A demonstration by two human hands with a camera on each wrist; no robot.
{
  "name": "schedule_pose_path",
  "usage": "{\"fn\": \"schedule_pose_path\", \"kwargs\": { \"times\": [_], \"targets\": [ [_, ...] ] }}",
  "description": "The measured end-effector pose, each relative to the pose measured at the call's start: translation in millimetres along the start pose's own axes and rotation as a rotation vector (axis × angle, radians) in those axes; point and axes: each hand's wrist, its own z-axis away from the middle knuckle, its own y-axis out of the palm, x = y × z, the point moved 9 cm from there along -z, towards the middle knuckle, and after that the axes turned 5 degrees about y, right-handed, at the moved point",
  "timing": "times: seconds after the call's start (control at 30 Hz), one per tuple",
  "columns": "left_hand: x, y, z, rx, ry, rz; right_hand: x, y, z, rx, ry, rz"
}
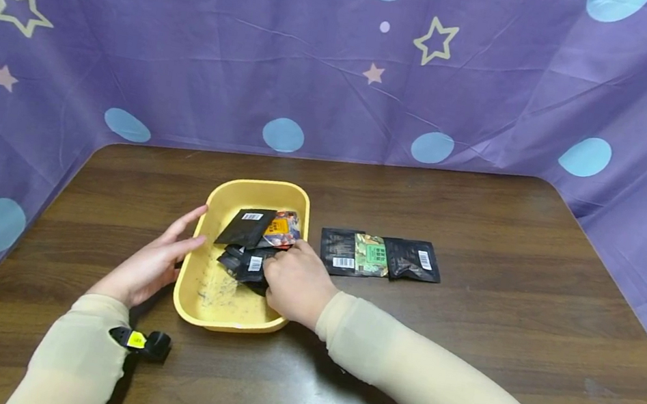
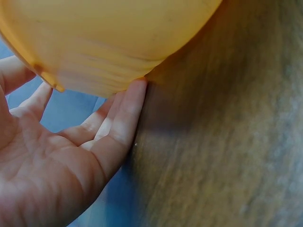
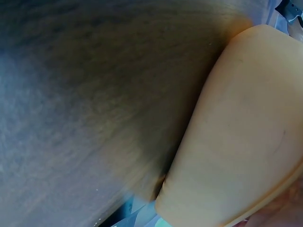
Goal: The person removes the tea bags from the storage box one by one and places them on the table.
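Observation:
A yellow plastic bin [image 1: 227, 324] stands on the table, with several small packets inside. My left hand [image 1: 150, 264] is at its left side, thumb tip over the rim and relaxed fingers [image 2: 120, 116] touching the outer wall. Reaching over the right rim, my right hand [image 1: 296, 281] has curled fingers at a black packet [image 1: 255, 264] with a barcode label; its fingertips are partly hidden. Behind it in the bin lie another black packet [image 1: 247, 226] and an orange-and-blue patterned packet [image 1: 284, 228]. The right wrist view shows mostly the bin's outer wall [image 3: 246, 123].
Right of the bin, a row on the wooden table [image 1: 501, 310] holds a black packet [image 1: 339, 249], a green-labelled packet [image 1: 373, 256] and another black packet [image 1: 414, 260]. A purple curtain [image 1: 314, 90] hangs behind the table. A black strap device [image 1: 145, 344] sits on my left wrist.

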Motion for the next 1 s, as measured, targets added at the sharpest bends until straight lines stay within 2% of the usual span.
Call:
{"fn": "schedule_pose_path", "kwargs": {
  "times": [0.53, 0.87, 1.0],
  "targets": [
    [0.0, -0.1, 0.9, 0.002, -0.001, -0.008, 6.0, -9.3, 7.1, -0.174, -0.070, -0.022],
    [0.8, -0.4, 0.9, -0.003, 0.004, -0.012, 5.4, -7.1, 6.7, -0.138, -0.066, -0.126],
    [0.6, 0.1, 0.3, -0.002, 0.005, -0.016, 3.6, -9.5, 7.8, -0.160, -0.090, -0.196]
  ]
}}
